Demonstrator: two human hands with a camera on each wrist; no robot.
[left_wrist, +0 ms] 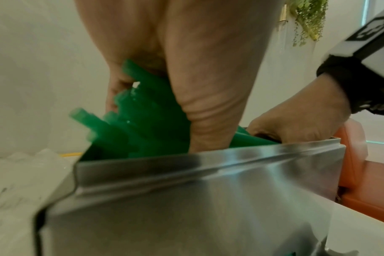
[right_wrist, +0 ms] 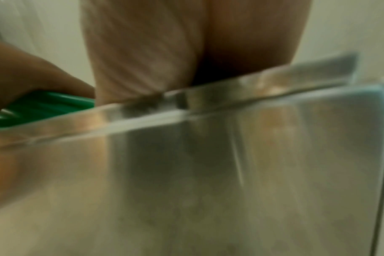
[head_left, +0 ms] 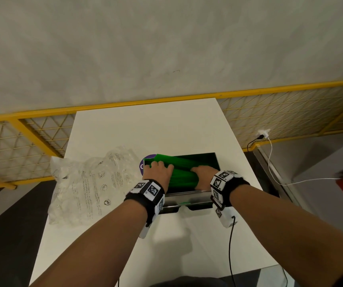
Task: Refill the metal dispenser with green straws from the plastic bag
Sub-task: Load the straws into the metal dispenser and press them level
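A bundle of green straws (head_left: 184, 177) lies across the open top of the metal dispenser (head_left: 187, 198) on the white table (head_left: 156, 129). My left hand (head_left: 160, 169) grips the bundle's left end. In the left wrist view that end of the straws (left_wrist: 138, 124) tilts up above the dispenser's rim (left_wrist: 197, 166), with my left hand (left_wrist: 164, 69) curled round it. My right hand (head_left: 202, 173) grips the right part of the bundle, low inside the box. The right wrist view is blurred, showing the dispenser's wall (right_wrist: 230, 164) and a bit of the straws (right_wrist: 44, 105).
The crumpled clear plastic bag (head_left: 89, 183) lies on the table left of the dispenser. A purple disc (head_left: 145, 160) peeks out behind the dispenser's left corner. A yellow mesh fence (head_left: 280, 112) runs behind the table. A white cable (head_left: 274, 166) hangs at the right.
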